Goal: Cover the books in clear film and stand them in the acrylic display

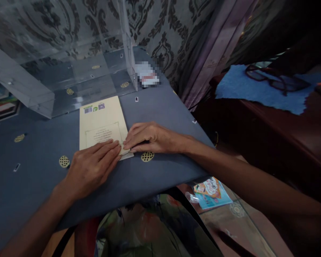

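Observation:
A pale yellow book or booklet lies on the blue-grey tablecloth, with printed text in a frame and small codes at its far end. My left hand rests on its near part, fingers stretched out flat and close together. At the near right corner, my right hand has its fingers and thumb closed on the edge, where the cover looks bent or folded. White page edges show under that corner. The fingers partly hide the corner itself.
A clear acrylic case stands behind the book, with a stack of books to its left. A blurred-out item lies beside the case. Glasses rest on a blue cloth at right. A blue packet lies below the table edge.

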`<state>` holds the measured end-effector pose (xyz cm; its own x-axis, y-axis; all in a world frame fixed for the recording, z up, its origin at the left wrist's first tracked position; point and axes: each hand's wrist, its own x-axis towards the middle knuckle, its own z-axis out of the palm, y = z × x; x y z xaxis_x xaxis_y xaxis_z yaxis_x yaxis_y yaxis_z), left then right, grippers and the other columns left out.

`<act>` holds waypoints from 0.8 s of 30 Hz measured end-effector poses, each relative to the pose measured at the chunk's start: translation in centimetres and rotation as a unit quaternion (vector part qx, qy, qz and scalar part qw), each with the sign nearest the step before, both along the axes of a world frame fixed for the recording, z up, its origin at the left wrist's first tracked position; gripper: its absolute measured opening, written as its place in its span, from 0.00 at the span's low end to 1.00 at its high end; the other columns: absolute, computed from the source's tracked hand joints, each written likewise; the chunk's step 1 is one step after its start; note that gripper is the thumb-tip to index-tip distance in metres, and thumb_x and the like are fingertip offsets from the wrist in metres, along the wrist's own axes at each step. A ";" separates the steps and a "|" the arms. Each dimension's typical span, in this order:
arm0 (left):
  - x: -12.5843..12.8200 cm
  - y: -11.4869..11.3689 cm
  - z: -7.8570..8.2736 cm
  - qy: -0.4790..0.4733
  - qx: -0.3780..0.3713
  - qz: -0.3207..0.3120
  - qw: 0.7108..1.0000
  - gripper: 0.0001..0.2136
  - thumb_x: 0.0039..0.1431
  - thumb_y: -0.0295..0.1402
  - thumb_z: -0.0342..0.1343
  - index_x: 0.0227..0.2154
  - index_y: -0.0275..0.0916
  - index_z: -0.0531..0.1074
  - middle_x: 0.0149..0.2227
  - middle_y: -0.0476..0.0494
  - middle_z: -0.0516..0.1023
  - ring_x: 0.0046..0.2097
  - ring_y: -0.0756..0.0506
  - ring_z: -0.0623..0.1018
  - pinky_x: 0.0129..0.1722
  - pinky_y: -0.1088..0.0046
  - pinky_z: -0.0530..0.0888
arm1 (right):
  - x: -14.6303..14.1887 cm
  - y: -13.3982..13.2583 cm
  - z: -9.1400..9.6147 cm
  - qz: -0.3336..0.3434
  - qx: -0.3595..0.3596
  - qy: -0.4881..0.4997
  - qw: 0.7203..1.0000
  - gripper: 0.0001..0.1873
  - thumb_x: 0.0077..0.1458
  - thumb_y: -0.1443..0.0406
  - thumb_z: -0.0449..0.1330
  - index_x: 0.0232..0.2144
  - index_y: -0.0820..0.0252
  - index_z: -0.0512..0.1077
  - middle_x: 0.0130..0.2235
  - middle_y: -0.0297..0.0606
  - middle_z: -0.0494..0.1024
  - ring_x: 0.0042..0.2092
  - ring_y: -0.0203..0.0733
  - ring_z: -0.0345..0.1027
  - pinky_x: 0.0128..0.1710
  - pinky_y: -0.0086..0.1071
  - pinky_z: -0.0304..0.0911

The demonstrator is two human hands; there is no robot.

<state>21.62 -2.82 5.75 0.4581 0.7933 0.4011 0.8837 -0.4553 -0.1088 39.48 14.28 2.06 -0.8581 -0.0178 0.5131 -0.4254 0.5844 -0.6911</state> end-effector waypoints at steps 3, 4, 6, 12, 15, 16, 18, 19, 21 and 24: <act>0.0 0.0 -0.1 0.001 0.002 0.003 1.000 0.09 0.66 0.28 0.54 0.45 0.35 0.76 0.45 0.39 0.84 0.46 0.41 0.84 0.43 0.62 0.83 | 0.1 0.0 0.1 -0.002 0.001 -0.007 1.000 0.08 0.64 0.67 0.61 0.43 0.61 0.80 0.42 0.42 0.83 0.45 0.38 0.74 0.50 0.36 0.67; 0.0 0.0 -0.1 0.000 0.002 0.004 1.000 0.09 0.66 0.28 0.54 0.45 0.35 0.76 0.46 0.39 0.84 0.46 0.41 0.84 0.43 0.62 0.83 | 0.1 0.0 0.1 -0.003 0.001 -0.010 1.000 0.08 0.64 0.67 0.61 0.43 0.61 0.80 0.42 0.42 0.83 0.46 0.38 0.74 0.51 0.36 0.67; 0.0 0.0 -0.1 -0.001 0.002 0.002 1.000 0.09 0.66 0.28 0.54 0.45 0.35 0.76 0.46 0.39 0.84 0.46 0.41 0.84 0.43 0.62 0.83 | 0.1 0.0 0.1 -0.004 0.001 -0.013 1.000 0.08 0.65 0.66 0.60 0.43 0.60 0.79 0.42 0.41 0.83 0.46 0.37 0.74 0.51 0.36 0.67; 0.0 0.0 0.0 0.000 0.003 -0.002 1.000 0.09 0.65 0.27 0.55 0.45 0.32 0.76 0.45 0.37 0.84 0.45 0.40 0.84 0.41 0.61 0.84 | 0.1 0.0 0.1 -0.005 0.007 -0.029 1.000 0.09 0.66 0.65 0.59 0.43 0.60 0.79 0.43 0.41 0.83 0.46 0.37 0.74 0.51 0.36 0.66; -0.1 0.0 0.0 -0.003 0.002 -0.002 1.000 0.09 0.65 0.27 0.55 0.45 0.33 0.76 0.45 0.38 0.84 0.46 0.40 0.84 0.42 0.61 0.83 | 0.1 0.0 0.1 -0.005 0.008 -0.032 0.999 0.10 0.67 0.64 0.58 0.43 0.61 0.79 0.43 0.41 0.83 0.46 0.36 0.74 0.52 0.35 0.65; -0.1 0.0 0.0 -0.003 0.003 -0.002 1.000 0.09 0.65 0.27 0.55 0.45 0.33 0.76 0.45 0.38 0.84 0.46 0.40 0.84 0.43 0.62 0.83 | 0.1 0.0 0.1 -0.004 0.009 -0.031 0.999 0.10 0.67 0.64 0.58 0.43 0.61 0.79 0.43 0.41 0.83 0.46 0.36 0.74 0.52 0.35 0.65; -0.1 -0.1 -0.1 -0.003 0.002 -0.003 1.000 0.09 0.65 0.26 0.55 0.45 0.33 0.76 0.45 0.37 0.84 0.46 0.40 0.84 0.43 0.62 0.83 | 0.2 0.0 0.2 -0.004 0.010 -0.027 1.000 0.10 0.67 0.64 0.58 0.43 0.62 0.79 0.43 0.41 0.83 0.46 0.36 0.74 0.52 0.35 0.65; -0.1 -0.1 -0.1 -0.004 0.001 -0.003 1.000 0.09 0.64 0.26 0.55 0.45 0.32 0.76 0.45 0.37 0.84 0.46 0.40 0.83 0.43 0.62 0.83 | 0.2 0.0 0.2 -0.005 0.010 -0.025 1.000 0.11 0.67 0.64 0.58 0.43 0.62 0.79 0.43 0.42 0.83 0.46 0.37 0.74 0.51 0.35 0.66; -0.2 -0.1 -0.2 -0.006 -0.006 -0.001 1.000 0.09 0.64 0.26 0.56 0.45 0.32 0.77 0.46 0.36 0.83 0.47 0.40 0.83 0.44 0.62 0.83 | 0.2 0.0 0.2 -0.005 0.011 -0.022 1.000 0.11 0.67 0.64 0.58 0.42 0.63 0.79 0.42 0.42 0.83 0.46 0.37 0.74 0.51 0.35 0.66; -0.2 -0.1 -0.2 -0.010 -0.009 0.001 1.000 0.10 0.64 0.26 0.56 0.46 0.33 0.77 0.46 0.37 0.83 0.47 0.40 0.83 0.44 0.63 0.82 | 0.2 -0.1 0.3 -0.005 0.013 -0.027 1.000 0.12 0.68 0.63 0.57 0.42 0.63 0.79 0.42 0.43 0.83 0.46 0.37 0.74 0.52 0.35 0.66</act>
